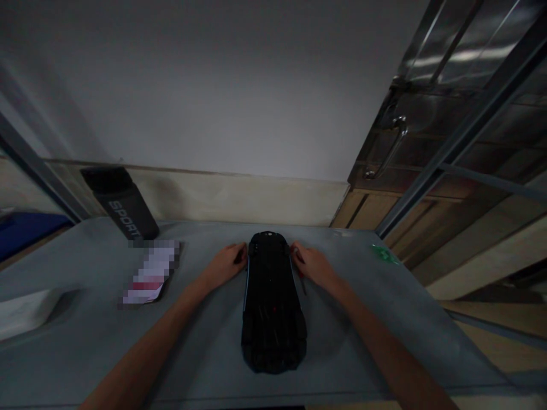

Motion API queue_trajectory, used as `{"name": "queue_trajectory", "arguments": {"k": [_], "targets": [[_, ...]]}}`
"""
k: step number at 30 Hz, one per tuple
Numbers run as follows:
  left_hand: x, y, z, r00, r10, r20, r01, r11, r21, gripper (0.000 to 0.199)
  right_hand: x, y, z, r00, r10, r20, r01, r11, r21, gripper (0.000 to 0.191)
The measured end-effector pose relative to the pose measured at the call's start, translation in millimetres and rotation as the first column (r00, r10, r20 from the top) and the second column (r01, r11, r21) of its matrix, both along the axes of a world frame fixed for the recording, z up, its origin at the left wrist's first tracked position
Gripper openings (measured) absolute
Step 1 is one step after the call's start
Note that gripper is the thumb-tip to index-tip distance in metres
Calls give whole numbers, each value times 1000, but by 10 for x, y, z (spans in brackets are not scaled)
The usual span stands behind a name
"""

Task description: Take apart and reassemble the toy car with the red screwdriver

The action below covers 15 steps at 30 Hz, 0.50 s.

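A black toy car (272, 296) lies upside down on the grey table, its dark underside facing up and a thin blue edge showing along its side. My left hand (225, 264) is closed, its fingertips pressed against the car's far left wheel area. On the opposite side, my right hand (313, 263) is closed too, with fingertips at the far right wheel area. Just below my right fingers is a small red item with a thin dark shaft (303, 284), like a screwdriver; whether my hand touches it I cannot tell.
A dark bottle marked SPORT (128, 210) stands at the back left, with a phone-like blurred item (152, 272) before it. A white object (28, 312) lies at the left, a green plastic packet (384, 254) at the right. Metal posts (427, 185) flank the table (205, 347); a wall closes the back.
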State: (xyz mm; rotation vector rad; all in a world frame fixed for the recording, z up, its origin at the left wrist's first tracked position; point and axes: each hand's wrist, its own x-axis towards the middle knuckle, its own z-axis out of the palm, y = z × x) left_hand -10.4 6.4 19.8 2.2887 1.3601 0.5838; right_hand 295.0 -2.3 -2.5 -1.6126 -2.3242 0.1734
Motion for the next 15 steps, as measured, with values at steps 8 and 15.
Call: {"name": "queue_trajectory", "arguments": {"k": [8,15], "targets": [[-16,18,-29,1000,-6,4,6,1000,4,10,-3,-14,26,1000,1,-5,-1,1000,-6,18],[-19,24,-42,1000,0,5,0,1000,7,10,-8,-5,29,1000,2,-1,-2,1000,-10,19]]}}
